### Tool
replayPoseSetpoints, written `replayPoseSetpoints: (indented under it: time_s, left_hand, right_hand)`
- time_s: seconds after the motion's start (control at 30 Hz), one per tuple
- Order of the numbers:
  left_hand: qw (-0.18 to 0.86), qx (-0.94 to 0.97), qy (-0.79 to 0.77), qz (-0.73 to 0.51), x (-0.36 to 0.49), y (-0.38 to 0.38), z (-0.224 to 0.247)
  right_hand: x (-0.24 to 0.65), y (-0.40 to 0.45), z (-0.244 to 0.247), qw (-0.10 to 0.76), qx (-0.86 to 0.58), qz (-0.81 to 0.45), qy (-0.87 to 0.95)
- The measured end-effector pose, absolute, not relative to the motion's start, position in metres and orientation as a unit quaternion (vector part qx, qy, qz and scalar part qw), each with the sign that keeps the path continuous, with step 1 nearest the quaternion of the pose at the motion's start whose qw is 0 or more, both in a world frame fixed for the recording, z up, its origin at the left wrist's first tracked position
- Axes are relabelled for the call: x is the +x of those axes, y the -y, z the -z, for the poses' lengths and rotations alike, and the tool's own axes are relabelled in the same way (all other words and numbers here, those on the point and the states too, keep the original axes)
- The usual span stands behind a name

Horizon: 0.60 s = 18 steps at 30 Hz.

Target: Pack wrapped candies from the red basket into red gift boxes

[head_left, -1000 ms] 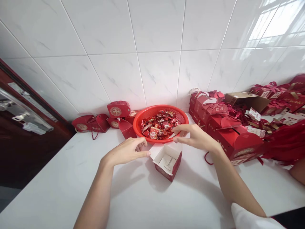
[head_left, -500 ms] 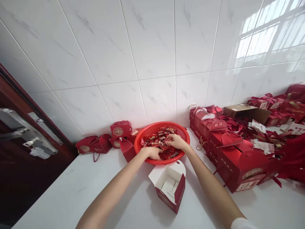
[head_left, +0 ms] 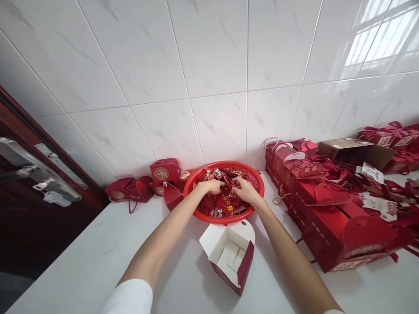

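Both hands are inside a red plastic basket [head_left: 188, 195] of wrapped candies [head_left: 229, 203]. My left hand [head_left: 212, 186] is over the candies on the basket's left side, fingers bent together; what they grip is too small to make out. Opposite it, my right hand [head_left: 244, 190] has its thumb and fingers spread among red wrappers, with no held piece distinguishable. In front of the basket stands an open red box [head_left: 229, 257] with a white inside, its flaps raised and nothing in it.
Red gift boxes [head_left: 330, 218] line the right side, near a brown carton [head_left: 356, 146], ribbons and printed cards. Smaller red boxes [head_left: 129, 190] sit at the back left by the tiled wall [head_left: 157, 52]. A dark door with a handle [head_left: 19, 172] is at far left.
My left hand has moved up and back from the basket's near side. My right hand has shifted slightly right. Candies at the near side now show, and the view has turned slightly.
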<state>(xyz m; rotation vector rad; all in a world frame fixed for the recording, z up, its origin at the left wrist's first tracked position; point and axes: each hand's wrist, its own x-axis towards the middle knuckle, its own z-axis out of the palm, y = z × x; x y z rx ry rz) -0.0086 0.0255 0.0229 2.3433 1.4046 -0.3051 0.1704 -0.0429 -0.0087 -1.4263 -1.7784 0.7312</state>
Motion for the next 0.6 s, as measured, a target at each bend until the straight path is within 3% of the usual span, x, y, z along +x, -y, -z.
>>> replayPoseSetpoints:
  time_s: [0.6]
  left_hand:
    - [0.243,0.854,-0.460,0.023,-0.006,-0.028,-0.006]
  right_hand:
    - [0.173,0.038,0.014,0.454,-0.543,-0.333,0.623]
